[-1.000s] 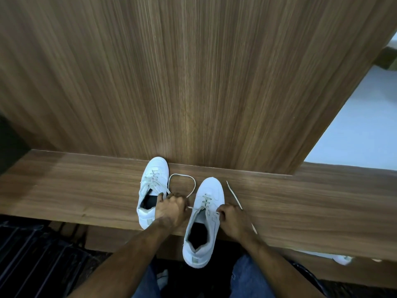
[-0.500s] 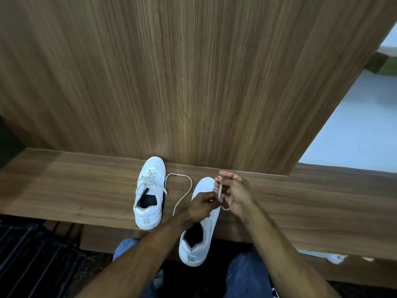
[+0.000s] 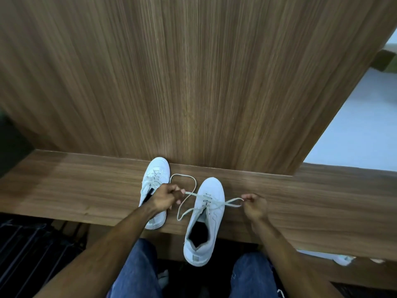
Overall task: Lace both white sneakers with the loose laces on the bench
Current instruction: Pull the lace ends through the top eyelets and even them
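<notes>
Two white sneakers stand on the wooden bench (image 3: pixel 322 203), toes toward the back panel. The left sneaker (image 3: pixel 158 175) has laces through its eyelets. The right sneaker (image 3: pixel 206 220) overhangs the bench's front edge, with a white lace (image 3: pixel 194 195) threaded through its front eyelets. My left hand (image 3: pixel 166 198) grips the lace's left end, partly covering the left sneaker. My right hand (image 3: pixel 254 206) pinches the lace's right end to the right of the shoe. The lace runs stretched between both hands, with a slack loop lying between the shoes.
A tall wooden back panel (image 3: pixel 193 82) rises directly behind the shoes. My knees in blue jeans (image 3: pixel 137 272) sit below the bench edge. A dark ribbed mat (image 3: pixel 32 250) lies at lower left, and a pale floor (image 3: pixel 354 130) shows at the right.
My hands were together above the right sneaker's toe half a second ago. They have now moved apart, left and right, pulling the lace ends out sideways.
</notes>
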Available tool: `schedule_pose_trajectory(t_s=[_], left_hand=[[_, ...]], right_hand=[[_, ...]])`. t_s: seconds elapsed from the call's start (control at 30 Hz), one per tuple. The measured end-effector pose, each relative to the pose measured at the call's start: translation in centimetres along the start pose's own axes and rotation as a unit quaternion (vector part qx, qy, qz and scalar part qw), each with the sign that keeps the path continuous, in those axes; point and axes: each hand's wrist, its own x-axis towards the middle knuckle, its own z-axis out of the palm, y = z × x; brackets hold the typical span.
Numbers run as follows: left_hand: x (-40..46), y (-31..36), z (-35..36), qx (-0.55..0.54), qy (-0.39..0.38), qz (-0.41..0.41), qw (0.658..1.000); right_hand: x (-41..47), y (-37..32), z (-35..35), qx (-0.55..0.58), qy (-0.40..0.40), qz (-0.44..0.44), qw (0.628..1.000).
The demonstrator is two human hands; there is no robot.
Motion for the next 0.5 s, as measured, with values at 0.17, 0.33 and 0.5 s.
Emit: schedule_pose_trajectory(t_s=[0.17, 0.33, 0.5], left_hand=[[-0.1, 1.2, 3.3, 0.021, -0.048, 0.041, 0.998], [0.6, 1.4, 4.7, 0.07, -0.055, 0.063, 0.994], [0.5, -0.2, 2.8, 0.055, -0.014, 0.047, 0.997]], right_hand=[[-2.4, -1.3, 2.8, -0.123, -0.205, -0.195, 0.951], [-3.0, -1.8, 3.6, -0.142, -0.209, -0.263, 0.931], [-0.9, -1.1, 0.2, -0.183, -0.096, -0.163, 0.965]])
